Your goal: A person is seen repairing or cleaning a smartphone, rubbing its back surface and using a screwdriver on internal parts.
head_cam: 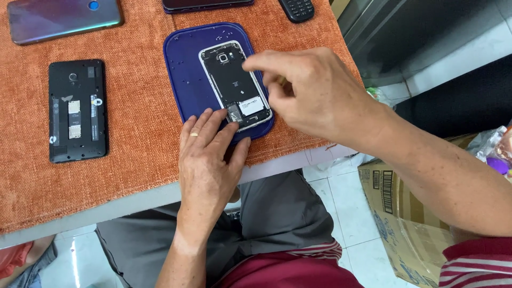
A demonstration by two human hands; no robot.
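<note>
Orange woven cloth (144,128) covers the table where we work, and on it we count five handsets in all. One, an opened phone (236,85) with its back cover off and a white rim around its dark insides, lies on a dark blue tray (184,69) near the table's front edge. A second opened phone (78,110), black and also without its back, lies well apart to the left on the bare cloth. Along the far edge we see three more: a phone with a shiny bluish back (61,18), the lower edge of a dark phone (205,4), and a corner of a black keypad phone (297,9).

We count two hands, both our own. Our left hand (208,160) lies flat, fingers stretched out and close together, fingertips pressing on the near end of the phone in the tray and on the tray itself; one finger wears a gold ring (193,134). Our right hand (309,90) hovers over the same phone, thumb and forefinger pinched together above its right side; we cannot tell whether anything small sits between them.

Below the table we see one cardboard box (405,213) on the white tiled floor (341,202).
</note>
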